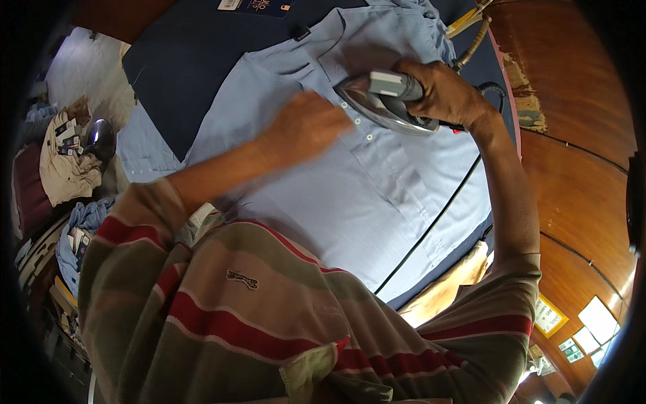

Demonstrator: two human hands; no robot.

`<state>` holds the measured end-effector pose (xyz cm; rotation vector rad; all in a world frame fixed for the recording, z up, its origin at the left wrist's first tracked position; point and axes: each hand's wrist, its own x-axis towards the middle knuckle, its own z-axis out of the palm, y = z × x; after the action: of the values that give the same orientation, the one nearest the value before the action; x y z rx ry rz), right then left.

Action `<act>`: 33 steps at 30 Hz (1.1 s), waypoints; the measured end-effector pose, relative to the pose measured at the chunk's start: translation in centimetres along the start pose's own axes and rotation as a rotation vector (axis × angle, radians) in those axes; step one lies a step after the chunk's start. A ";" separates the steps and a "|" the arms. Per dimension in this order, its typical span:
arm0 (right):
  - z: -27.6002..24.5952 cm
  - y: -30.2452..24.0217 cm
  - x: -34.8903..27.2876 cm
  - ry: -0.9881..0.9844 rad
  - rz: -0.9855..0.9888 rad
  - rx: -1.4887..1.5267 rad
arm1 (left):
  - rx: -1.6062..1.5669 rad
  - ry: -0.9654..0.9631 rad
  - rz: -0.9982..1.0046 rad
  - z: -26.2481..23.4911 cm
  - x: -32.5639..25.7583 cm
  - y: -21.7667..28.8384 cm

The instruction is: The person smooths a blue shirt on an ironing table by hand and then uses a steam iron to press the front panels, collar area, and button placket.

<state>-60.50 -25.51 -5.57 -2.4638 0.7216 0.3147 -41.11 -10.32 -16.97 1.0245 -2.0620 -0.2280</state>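
On the dark blue padded board (182, 67) we see a light blue shirt (377, 195) spread flat, its collar end toward the far edge and its buttoned front placket running down the middle. Upon the upper chest of the shirt rests an iron (380, 104), its polished metal sole tilted slightly so that its pointed tip faces the person's left. We note that the right hand (441, 91) is wrapped around the grey handle of the iron, fingers curled fully closed about it, with the forearm reaching in from the lower right. The left hand (306, 128) lies just beside the tip of the iron, palm down on the cloth; it is blurred, so we cannot tell how far its fingers are spread, and it grips nothing that we can make out. A black power cord (437, 215) trails from the rear of the iron across the lower part of the shirt and off the near edge of the board. Nearer to us, the person's striped shirt (256, 316) in red, olive and cream fills the foreground. Beside the board, at the left, we see a heap of folded garments (64, 168) with a second iron (99, 140) standing among them, and at the right a curved wooden wall (579, 182)
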 end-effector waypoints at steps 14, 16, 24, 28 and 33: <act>-0.9 -0.1 -0.4 0.210 0.107 0.099 | 0.373 -0.285 -0.433 -5.0 -0.9 -5.9; -1.4 -1.1 1.1 0.150 0.135 0.070 | 0.384 -0.317 -0.403 -5.2 -1.0 -6.0; -1.2 -1.2 2.9 0.096 0.129 0.006 | 0.525 -0.045 -0.707 -5.6 -1.4 -7.5; -1.1 -1.0 3.1 0.135 0.129 0.065 | 0.534 -0.135 -0.808 -5.1 -0.7 -7.6; -1.5 -0.8 4.1 0.181 0.085 0.014 | 0.484 -0.114 -0.780 -4.9 0.0 -7.9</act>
<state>-56.54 -27.59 -5.50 -2.4748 0.9020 0.1186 -32.92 -14.64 -17.46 2.1362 -1.7484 -0.1795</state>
